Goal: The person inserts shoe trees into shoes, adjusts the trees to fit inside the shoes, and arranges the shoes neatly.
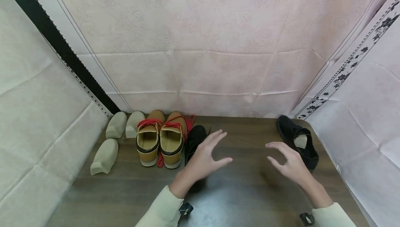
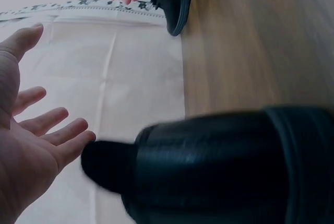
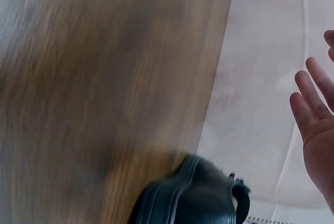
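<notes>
Pale patterned cloth stands on 3 sides: 1 back sheet [image 1: 200, 29], 1 left sheet [image 1: 40, 122] and 1 right sheet [image 1: 372, 108] with a black floral border [image 1: 356, 62]. Between them lies 1 brown wood-grain surface [image 1: 243, 195], holding 4 shoes.

Toward its far left corner are 3 cream inserts: 2 side by side at the far edge, 1st insert [image 1: 116, 125] and 2nd insert [image 1: 135, 125], and a 3rd insert [image 1: 104, 156] nearer, along the left edge. Just right of them, 2 tan shoes [image 1: 172, 157] stand side by side, toes to the far edge, with red laces [image 1: 172, 124].

Of 2 black shoes, the left black shoe [image 1: 195, 137] sits right beside the tan pair, partly hidden by the left hand [image 1: 201, 159]. The right black shoe [image 1: 286, 128], 1 pale piece [image 1: 300, 141] inside, lies by the far right corner, next to the right hand [image 1: 290, 164].

Both hands have fingers extended and loosely bent, thumbs apart; contact with either shoe cannot be told. 2 pale sleeves [image 1: 162, 208] cover the forearms, with 1 small black device [image 1: 185, 209] at each wrist.
</notes>
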`<state>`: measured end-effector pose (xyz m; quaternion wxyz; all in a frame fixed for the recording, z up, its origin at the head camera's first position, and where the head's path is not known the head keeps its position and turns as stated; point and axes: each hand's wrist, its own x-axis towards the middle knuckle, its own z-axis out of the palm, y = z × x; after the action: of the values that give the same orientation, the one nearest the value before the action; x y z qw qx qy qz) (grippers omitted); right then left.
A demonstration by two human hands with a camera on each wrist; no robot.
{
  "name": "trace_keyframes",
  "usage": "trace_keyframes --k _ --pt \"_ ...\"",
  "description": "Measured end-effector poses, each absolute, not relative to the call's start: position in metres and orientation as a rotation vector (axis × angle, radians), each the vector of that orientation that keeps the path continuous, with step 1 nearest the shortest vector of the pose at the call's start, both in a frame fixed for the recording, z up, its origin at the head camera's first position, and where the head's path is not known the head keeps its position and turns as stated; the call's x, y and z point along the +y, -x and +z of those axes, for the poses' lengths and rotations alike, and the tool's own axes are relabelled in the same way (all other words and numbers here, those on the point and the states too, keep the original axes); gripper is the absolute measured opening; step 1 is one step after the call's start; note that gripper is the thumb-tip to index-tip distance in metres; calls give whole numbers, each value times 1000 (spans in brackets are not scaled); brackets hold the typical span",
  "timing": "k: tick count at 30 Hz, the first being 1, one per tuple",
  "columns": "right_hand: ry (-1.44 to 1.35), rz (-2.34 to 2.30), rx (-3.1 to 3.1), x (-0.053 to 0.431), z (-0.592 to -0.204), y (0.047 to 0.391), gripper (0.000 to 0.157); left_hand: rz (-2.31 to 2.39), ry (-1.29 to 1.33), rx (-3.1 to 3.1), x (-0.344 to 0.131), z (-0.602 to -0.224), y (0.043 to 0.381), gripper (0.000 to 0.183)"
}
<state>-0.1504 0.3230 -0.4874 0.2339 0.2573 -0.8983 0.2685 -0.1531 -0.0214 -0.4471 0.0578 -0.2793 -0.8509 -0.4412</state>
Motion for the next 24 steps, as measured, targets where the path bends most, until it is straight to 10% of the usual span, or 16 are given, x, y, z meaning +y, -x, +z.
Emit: trace_keyframes --k 24 --pt "-894 972 -2566 239 -489 158 68 -1278 696 -2519 -97 -442 151 84"
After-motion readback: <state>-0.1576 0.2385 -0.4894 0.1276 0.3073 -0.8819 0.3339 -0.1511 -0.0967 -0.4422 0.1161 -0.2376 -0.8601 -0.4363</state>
